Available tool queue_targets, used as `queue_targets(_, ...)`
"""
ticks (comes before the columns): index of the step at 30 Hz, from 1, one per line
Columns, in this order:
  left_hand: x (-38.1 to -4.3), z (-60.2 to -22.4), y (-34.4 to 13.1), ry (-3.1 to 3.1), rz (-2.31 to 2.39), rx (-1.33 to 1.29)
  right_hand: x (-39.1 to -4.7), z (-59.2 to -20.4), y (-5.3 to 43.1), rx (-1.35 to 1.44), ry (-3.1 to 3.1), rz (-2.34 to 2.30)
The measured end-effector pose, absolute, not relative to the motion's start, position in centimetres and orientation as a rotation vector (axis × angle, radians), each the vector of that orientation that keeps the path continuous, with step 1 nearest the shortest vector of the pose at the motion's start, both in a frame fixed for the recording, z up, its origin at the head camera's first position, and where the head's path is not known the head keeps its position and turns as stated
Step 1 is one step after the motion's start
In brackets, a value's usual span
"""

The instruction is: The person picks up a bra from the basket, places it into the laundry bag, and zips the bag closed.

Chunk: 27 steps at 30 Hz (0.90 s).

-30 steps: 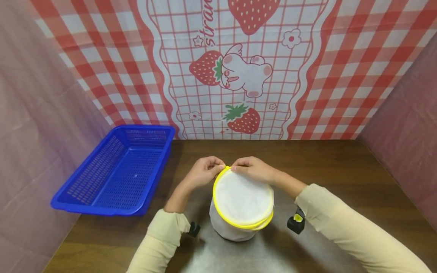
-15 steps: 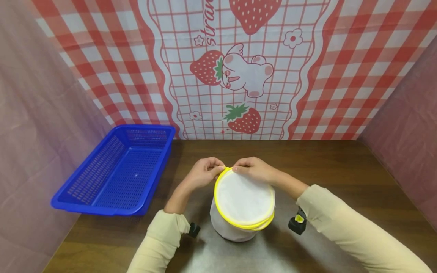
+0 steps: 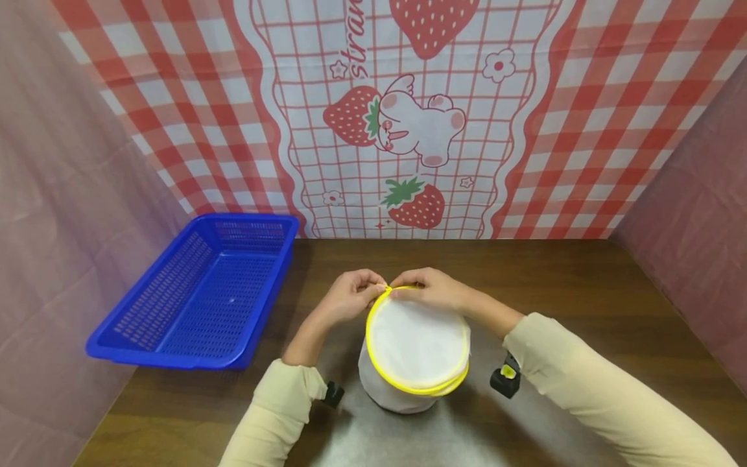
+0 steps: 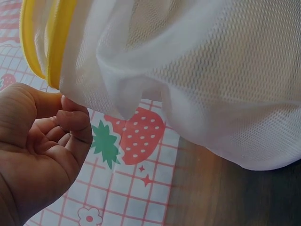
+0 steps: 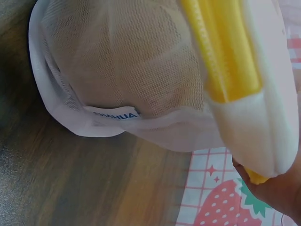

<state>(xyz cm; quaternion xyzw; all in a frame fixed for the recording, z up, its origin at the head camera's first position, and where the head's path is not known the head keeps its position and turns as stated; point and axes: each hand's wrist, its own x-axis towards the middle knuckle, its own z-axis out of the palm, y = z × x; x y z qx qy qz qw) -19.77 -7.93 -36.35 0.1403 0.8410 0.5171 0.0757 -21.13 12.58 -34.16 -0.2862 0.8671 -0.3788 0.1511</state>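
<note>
A round white mesh laundry bag (image 3: pixel 420 340) with yellow trim stands on the table in front of me, its lid lying over the top. At the far side of its rim, my left hand (image 3: pixel 349 295) pinches the edge between thumb and curled fingers. The left wrist view has that hand (image 4: pixel 44 141) right below the yellow bands, at the white mesh (image 4: pixel 202 70). Just to its right, my right hand (image 3: pixel 438 292) pinches the yellow rim, thumb on the lid. The right wrist view gives the yellow trim (image 5: pixel 230 52) and a small lettered label (image 5: pixel 113 113); most of the right hand is hidden there.
On the left of the wooden table (image 3: pixel 583 305) sits a blue plastic basket (image 3: pixel 257 324) with slotted walls. Behind the table hangs a red checked strawberry cloth (image 3: pixel 420 123). Pinkish cloths (image 3: pixel 700 175) flank both sides.
My right fingers have shifted slightly left along the rim, closer to the left hand. The left hand keeps its place and the bag has barely moved.
</note>
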Motion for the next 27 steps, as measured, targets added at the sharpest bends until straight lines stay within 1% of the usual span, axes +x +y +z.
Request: queue_targets(27, -19.73, -35.95, -8.39, 2.519, 1.547, 0.409, -21.18, -33.91, 12.66, -0.723, 2.443, -1.167)
